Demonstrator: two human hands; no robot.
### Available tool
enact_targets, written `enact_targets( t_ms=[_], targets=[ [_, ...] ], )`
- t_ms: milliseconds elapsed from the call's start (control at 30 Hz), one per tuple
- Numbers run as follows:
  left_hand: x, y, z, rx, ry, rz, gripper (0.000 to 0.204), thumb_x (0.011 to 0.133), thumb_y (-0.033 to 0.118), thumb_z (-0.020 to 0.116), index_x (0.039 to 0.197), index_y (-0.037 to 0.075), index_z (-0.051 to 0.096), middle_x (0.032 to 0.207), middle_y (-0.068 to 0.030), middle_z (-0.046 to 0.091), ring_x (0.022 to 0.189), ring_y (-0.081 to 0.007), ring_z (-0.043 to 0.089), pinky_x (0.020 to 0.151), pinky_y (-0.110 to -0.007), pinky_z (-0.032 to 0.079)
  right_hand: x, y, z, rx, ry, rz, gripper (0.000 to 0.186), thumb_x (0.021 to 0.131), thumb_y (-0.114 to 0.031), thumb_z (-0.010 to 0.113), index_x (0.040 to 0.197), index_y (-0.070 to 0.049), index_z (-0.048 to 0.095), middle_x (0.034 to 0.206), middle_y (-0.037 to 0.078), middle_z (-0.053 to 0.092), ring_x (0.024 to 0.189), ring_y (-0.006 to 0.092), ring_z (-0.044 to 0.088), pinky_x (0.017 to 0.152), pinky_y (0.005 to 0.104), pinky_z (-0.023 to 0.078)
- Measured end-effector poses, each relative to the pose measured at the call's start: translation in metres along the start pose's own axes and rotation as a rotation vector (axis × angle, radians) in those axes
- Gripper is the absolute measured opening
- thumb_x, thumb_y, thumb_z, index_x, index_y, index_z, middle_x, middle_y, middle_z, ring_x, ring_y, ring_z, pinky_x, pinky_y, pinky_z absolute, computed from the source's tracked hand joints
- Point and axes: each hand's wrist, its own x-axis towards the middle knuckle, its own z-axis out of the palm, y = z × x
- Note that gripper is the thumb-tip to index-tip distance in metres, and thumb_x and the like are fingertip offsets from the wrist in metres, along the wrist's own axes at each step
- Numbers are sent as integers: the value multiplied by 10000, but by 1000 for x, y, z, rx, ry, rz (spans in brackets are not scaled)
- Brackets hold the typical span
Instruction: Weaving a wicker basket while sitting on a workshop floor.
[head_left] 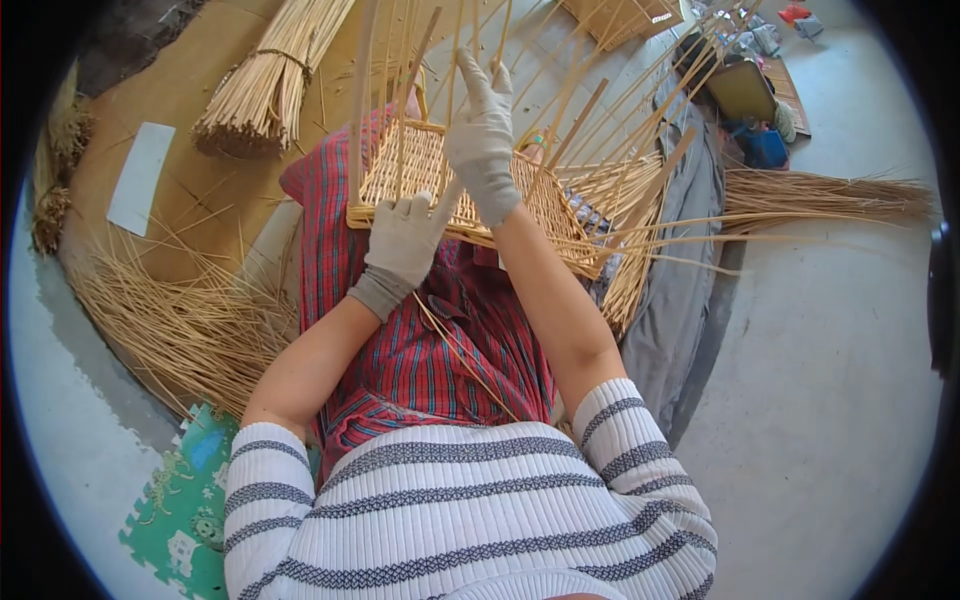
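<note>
A woven wicker basket [541, 208] rests over my lap on red plaid cloth [340, 260], with long pale stakes standing up from it. My left hand [405, 242], in a light knit glove, has its fingers curled at the basket's near rim, index finger pointing upward. My right hand [480, 140], gloved too, is raised over the basket among the stakes, its fingertips bent around thin upright strands. A loose strand hangs below the basket across the cloth. The hands hide part of the weave.
Bundled canes [255, 95] and a white sheet [140, 178] lie upper left, loose canes [170, 320] and a green foam mat [170, 500] lower left. More canes [830, 195], grey cloth [660, 300], a blue container [765, 147] and a wooden box [615, 20] lie right and behind.
</note>
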Motion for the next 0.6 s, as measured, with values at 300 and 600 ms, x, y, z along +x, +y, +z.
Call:
enact_targets(
  t_ms=[300,600],
  targets=[
    [-5,-9,-1,-4,67,49,331,864,194,553,1180,263,621,908,-15,612,906,-225,610,765,-402,457,-171,-30,-155,-345,-254,388,471,768,-3,716,1227,-87,653,1122,115,649,1063,319,584,985,427,428],
    [-5,-11,6,-139,175,127,373,870,249,529,1224,172,619,1004,-24,632,949,-209,616,862,-425,458,-139,-3,-84,-697,-394,-180,557,830,-277,692,1350,-109,587,1229,118,660,1139,275,608,1076,434,397]
  ],
)
